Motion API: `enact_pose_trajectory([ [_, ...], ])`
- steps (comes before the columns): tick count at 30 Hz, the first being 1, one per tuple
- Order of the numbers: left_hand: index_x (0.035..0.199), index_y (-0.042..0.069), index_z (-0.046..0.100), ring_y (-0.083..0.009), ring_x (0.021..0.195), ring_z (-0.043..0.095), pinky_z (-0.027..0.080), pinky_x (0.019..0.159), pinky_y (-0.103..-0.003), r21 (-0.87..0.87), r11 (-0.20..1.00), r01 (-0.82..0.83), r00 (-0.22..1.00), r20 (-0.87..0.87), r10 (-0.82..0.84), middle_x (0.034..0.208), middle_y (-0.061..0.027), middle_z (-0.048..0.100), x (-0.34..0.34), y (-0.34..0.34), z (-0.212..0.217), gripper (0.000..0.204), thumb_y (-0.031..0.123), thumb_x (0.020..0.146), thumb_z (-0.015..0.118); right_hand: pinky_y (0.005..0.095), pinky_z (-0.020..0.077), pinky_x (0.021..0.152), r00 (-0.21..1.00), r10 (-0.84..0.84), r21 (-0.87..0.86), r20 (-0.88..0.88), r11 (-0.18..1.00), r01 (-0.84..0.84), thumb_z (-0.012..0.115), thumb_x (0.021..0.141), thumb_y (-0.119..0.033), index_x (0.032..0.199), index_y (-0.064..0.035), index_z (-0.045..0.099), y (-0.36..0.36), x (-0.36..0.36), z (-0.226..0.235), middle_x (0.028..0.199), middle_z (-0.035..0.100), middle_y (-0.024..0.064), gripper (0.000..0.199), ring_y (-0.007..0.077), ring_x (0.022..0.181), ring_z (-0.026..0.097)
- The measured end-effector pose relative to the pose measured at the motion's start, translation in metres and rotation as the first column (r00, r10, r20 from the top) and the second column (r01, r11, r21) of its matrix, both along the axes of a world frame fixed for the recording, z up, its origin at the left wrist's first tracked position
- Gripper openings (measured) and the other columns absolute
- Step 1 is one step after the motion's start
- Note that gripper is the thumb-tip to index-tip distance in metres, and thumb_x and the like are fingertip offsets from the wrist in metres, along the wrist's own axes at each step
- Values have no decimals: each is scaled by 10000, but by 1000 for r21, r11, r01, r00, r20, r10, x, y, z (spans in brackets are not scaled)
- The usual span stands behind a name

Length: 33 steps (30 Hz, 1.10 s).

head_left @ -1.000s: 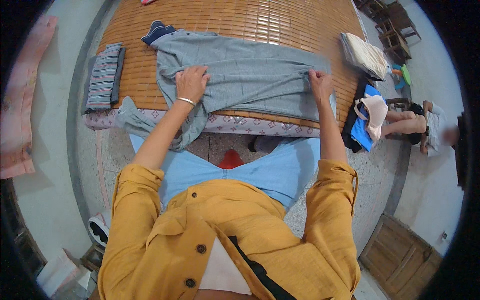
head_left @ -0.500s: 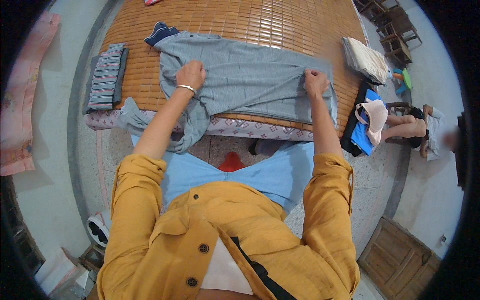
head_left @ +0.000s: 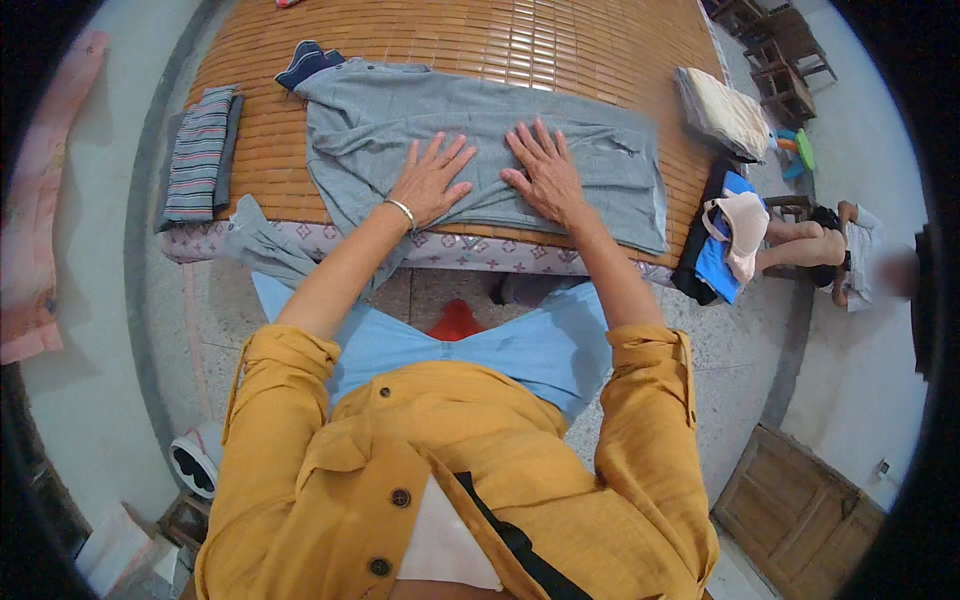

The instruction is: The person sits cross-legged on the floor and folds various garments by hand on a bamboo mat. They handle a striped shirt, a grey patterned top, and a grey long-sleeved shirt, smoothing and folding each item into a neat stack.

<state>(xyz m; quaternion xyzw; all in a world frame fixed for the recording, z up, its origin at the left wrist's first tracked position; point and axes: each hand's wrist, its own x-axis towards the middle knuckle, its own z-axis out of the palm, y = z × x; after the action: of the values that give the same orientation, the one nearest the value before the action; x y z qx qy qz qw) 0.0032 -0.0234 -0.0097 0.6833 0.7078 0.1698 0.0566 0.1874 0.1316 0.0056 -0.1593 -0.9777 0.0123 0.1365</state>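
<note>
A grey shirt [head_left: 560, 120] with a navy collar lies sideways across the bamboo mat [head_left: 430, 35], its collar at the left. It is doubled lengthwise, with creases along its near half. One grey sleeve [head_left: 268, 245] hangs over the bed's near edge, partly behind my left forearm. My left hand [head_left: 430, 185] rests flat on the middle of the shirt, fingers spread, a silver bangle at the wrist. Just to the right of it, my right hand [head_left: 545, 178] also presses flat on the cloth with fingers apart. Neither hand grips anything.
Folded striped clothes [head_left: 200, 155] lie at the mat's left edge. To the right are a folded cream garment [head_left: 725, 110] and a pile with a blue cloth [head_left: 718, 262] and a beige bra [head_left: 740, 232]. Another person [head_left: 850, 250] is at the far right, near wooden stools [head_left: 780, 75].
Both hands have opened from closed grips on the shirt and moved toward its middle, my right hand travelling well to the left. The fabric lies flatter, and the hanging part has shifted slightly.
</note>
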Motion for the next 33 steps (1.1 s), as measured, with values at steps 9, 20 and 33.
enact_pose_trajectory([
  [9,1395,328,242,-336,1360,57,82,1008,-653,-215,964,-158,983,-123,133,1488,-42,120,-5,-14,11,680,620,810,429,498,107,1077,800,-580,-34,153,806,591,332,868,-583,1385,-49,262,60,63,-22,1446,235,143,747,321,1342,184],
  [20,1398,329,222,-314,1365,64,86,1061,-575,-250,965,-75,995,-80,57,1488,-46,119,-20,-29,12,690,629,810,423,530,69,1072,787,-581,-24,207,802,597,289,889,-563,1410,-113,224,61,60,-19,1476,167,104,691,308,1362,119],
  [33,1268,102,463,-375,1243,347,281,1020,-443,184,776,-604,797,166,581,1340,-233,369,-79,-210,36,575,300,765,658,419,327,997,879,-129,-286,-458,958,-8,584,814,-115,1184,-53,511,-85,-8,29,1312,413,199,383,362,1218,389],
])
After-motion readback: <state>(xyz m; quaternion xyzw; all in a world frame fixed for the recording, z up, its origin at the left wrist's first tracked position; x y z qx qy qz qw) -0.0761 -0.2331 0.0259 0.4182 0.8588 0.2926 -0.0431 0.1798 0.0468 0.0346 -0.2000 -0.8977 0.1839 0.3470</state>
